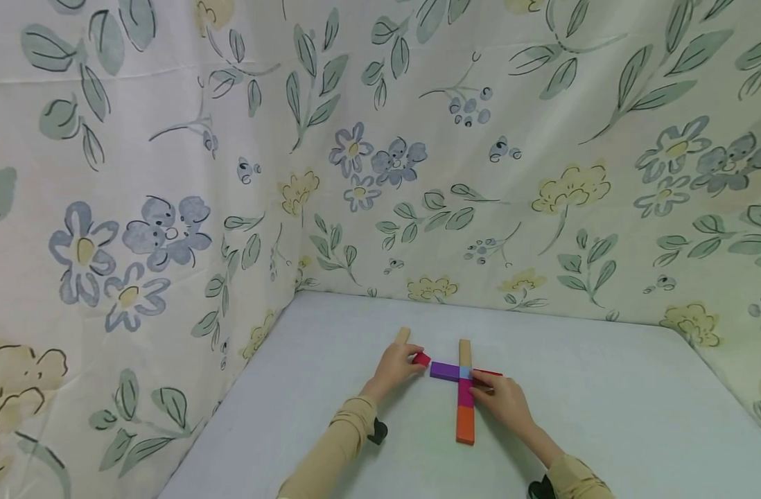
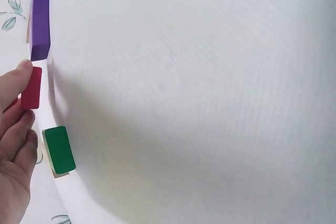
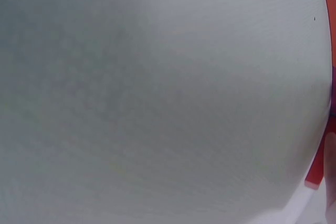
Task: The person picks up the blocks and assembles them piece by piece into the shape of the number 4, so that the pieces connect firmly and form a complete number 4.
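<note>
My left hand (image 1: 394,366) pinches a small red block (image 1: 421,359) between thumb and fingers, just left of a purple block (image 1: 445,371). Purple forms the left arm of a flat cross of blocks. At its centre lies a light blue block (image 1: 465,373), with a magenta block (image 1: 466,392) and an orange block (image 1: 465,425) below it. A plain wooden block (image 1: 464,352) extends from the far side. My right hand (image 1: 504,402) rests its fingertips by the centre and the magenta block, partly covering a red block (image 3: 316,167) that forms the right arm.
Beyond my left hand lies another wooden block (image 1: 403,335). The left wrist view shows a green block (image 2: 60,149) near that hand. The blocks lie on a white tabletop (image 1: 605,409), with a floral curtain (image 1: 443,229) behind and at the left.
</note>
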{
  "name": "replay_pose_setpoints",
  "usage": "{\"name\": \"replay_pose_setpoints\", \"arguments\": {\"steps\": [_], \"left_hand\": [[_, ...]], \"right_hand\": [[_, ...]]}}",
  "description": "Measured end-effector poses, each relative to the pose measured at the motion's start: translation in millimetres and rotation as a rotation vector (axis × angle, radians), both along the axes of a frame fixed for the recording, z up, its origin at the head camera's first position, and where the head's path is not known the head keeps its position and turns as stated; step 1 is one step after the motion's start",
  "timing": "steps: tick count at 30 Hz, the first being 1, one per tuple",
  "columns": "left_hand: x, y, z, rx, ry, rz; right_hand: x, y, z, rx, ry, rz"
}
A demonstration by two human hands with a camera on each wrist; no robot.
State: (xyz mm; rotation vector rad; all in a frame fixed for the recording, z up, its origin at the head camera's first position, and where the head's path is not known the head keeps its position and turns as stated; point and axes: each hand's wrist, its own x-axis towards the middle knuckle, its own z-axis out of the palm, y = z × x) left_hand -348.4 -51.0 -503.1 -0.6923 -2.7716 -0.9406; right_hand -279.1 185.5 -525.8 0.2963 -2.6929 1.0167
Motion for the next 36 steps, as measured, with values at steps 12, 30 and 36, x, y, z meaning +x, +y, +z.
{"name": "replay_pose_setpoints", "arguments": {"steps": [12, 30, 36], "left_hand": [[-2.5, 2.6, -6.0, -0.033, 0.0, -0.008], [-4.2, 2.4, 2.0, -0.188, 0.034, -0.029], [-4.2, 2.7, 2.9, -0.198, 0.025, -0.039]], "right_hand": [[0.8, -0.3, 0.2, 0.002, -0.021, -0.003], [0.3, 1.2, 0.9, 0.009, -0.004, 0.014], [-0.5, 1.3, 1.9, 0.016, -0.01, 0.013]]}}
